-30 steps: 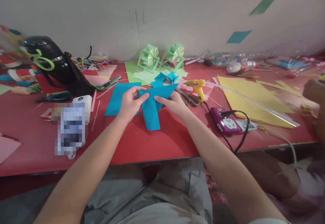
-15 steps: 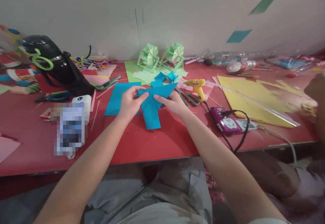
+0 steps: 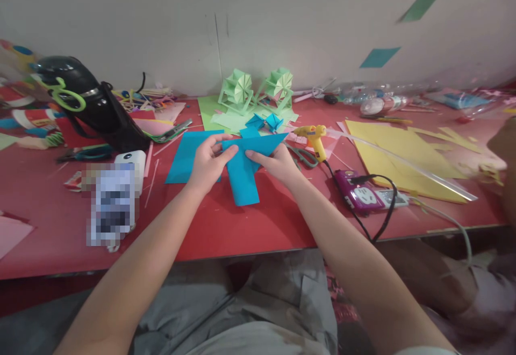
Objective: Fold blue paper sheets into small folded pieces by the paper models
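Shifted slightly right over the red table (image 3: 242, 237) since the earlier frame, near a flat blue sheet (image 3: 181, 156), is our folded blue paper (image 3: 244, 179). Our left hand (image 3: 208, 166) and right hand (image 3: 280, 166) pinch its upper part between thumbs and fingers. We seem to be shaping a fold; the next move likely calls for lining up the edges, then pressing the crease firmly.

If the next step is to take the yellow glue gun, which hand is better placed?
Probably the right hand: the yellow glue gun lies nearer to it than to the left hand, though both hold the blue paper.
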The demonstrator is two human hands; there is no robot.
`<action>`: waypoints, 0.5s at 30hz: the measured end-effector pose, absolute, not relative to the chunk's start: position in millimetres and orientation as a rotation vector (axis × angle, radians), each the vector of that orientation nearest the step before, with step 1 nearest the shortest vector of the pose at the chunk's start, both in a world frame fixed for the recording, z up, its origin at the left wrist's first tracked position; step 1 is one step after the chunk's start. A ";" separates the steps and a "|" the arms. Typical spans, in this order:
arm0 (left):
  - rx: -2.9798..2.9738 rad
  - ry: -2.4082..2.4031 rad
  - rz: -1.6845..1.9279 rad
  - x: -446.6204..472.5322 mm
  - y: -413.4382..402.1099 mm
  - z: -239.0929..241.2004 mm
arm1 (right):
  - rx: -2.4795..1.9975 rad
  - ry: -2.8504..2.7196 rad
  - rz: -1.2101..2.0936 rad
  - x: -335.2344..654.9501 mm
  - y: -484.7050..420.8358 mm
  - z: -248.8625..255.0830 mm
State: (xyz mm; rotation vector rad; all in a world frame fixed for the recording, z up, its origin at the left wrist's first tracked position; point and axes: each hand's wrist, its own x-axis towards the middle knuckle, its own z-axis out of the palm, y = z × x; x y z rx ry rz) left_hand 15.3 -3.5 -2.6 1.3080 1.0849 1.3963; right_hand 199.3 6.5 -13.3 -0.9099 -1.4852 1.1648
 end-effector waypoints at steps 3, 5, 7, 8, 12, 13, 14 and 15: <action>1.174 1.044 1.377 14.6 -3.5 0.3 | -0.924 -1.433 1.156 199.9 6.4 -12.1; 1.131 1.028 1.372 13.6 -3.2 1.5 | -0.932 -1.412 1.150 200.3 6.2 -11.7; 1.114 1.019 1.373 12.5 -2.7 1.6 | -0.933 -1.406 1.148 200.5 5.9 -11.4; 1.115 1.017 1.380 12.0 -2.3 1.2 | -0.932 -1.403 1.148 200.5 5.7 -11.2; 1.156 1.046 1.401 11.0 -0.9 -1.3 | -0.946 -1.404 1.152 200.5 5.0 -10.3; 1.163 1.062 1.406 11.1 -0.6 -1.7 | -0.949 -1.406 1.155 200.5 4.9 -10.2; 1.168 1.078 1.410 11.2 -0.5 -2.0 | -0.949 -1.410 1.158 200.5 4.8 -10.1; 1.170 1.090 1.414 11.5 -0.5 -2.1 | -0.948 -1.411 1.158 200.5 4.8 -10.2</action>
